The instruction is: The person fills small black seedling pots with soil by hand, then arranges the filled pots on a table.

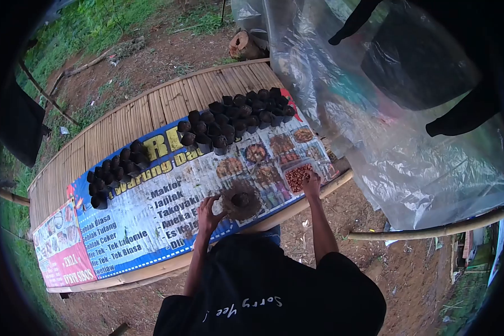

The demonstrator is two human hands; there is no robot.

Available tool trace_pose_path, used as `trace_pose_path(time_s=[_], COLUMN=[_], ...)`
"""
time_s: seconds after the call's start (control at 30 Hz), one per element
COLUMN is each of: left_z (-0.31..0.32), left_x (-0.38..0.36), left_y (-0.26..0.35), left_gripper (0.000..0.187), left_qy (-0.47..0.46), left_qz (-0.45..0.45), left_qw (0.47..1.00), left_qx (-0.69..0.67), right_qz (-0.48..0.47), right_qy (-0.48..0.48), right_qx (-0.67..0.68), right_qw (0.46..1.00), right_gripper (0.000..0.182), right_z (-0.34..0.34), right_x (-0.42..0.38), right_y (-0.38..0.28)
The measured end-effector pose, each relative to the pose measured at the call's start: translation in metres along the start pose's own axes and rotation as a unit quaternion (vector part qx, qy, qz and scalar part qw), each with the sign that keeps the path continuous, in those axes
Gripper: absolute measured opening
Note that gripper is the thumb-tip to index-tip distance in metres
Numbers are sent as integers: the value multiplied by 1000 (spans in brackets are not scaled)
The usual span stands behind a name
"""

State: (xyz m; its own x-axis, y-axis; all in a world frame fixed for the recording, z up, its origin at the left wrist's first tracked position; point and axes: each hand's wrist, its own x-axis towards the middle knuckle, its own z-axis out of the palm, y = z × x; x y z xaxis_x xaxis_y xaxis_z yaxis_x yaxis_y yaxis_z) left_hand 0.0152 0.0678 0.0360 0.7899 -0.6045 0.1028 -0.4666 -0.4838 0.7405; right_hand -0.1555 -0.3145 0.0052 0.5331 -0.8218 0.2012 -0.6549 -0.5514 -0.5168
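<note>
My left hand (pixel 209 214) rests at the near side of the banner, thumb and fingers apart in a curve, with nothing visible between them. Just right of it is a dark polybag (pixel 241 200) with its round mouth facing up, in a patch of loose soil (pixel 252 210). My right hand (pixel 312 183) reaches down into a clear plastic tub (pixel 287 168) of reddish-brown seeds (pixel 298 177) that look like peanuts. Its fingers are drawn together at the seeds; what they pinch is too small to make out.
Several black polybags (pixel 221 120) stand in a large group at the far side, and a smaller group (pixel 115 171) is at left. A printed banner (pixel 129 235) covers part of the bamboo table (pixel 145 112). Clear plastic sheeting (pixel 369 168) hangs at right above a bamboo pole (pixel 431 231).
</note>
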Motion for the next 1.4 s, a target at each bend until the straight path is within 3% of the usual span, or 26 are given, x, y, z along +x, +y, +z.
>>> trace_pose_path(time_s=[0.4, 0.57, 0.7, 0.83, 0.93, 1.03, 1.1, 1.23, 1.4], left_z=[-2, -5, -3, 5, 14, 17, 21, 39, 45], left_x=[4, 2, 2, 1, 2, -2, -6, -14, -14], left_y=[2, 10, 14, 9, 9, 15, 22, 20, 31], left_gripper=[59, 56, 55, 55, 51, 47, 42, 36, 35], left_qy=[7, 13, -5, 17, -2, 4, 31, 60, 86], left_qz=[14, 2, -37, -11, -45, -39, -59, -75, -132], left_qw=[1000, 1000, 999, 1000, 998, 996, 994, 990, 982], left_qx=[-12, -16, -23, -22, -52, -85, -89, -105, -104], right_qz=[-75, 1, -13, 1, 68, 73, 140, 180, 260], right_qy=[-82, -124, -142, -99, -165, -202, -234, -237, -243], right_qx=[81, 196, 185, 239, 221, 274, 401, 443, 559], right_qw=[991, 973, 972, 966, 959, 938, 875, 846, 749], right_gripper=[24, 22, 20, 19, 17, 17, 18, 19, 17], right_z=[-8, -21, -29, -25, -29, -24, -25, -35, -55], right_x=[25, 38, 48, 53, 58, 57, 58, 59, 58], right_y=[15, 5, 13, 21, 27, 32, 37, 35, 33])
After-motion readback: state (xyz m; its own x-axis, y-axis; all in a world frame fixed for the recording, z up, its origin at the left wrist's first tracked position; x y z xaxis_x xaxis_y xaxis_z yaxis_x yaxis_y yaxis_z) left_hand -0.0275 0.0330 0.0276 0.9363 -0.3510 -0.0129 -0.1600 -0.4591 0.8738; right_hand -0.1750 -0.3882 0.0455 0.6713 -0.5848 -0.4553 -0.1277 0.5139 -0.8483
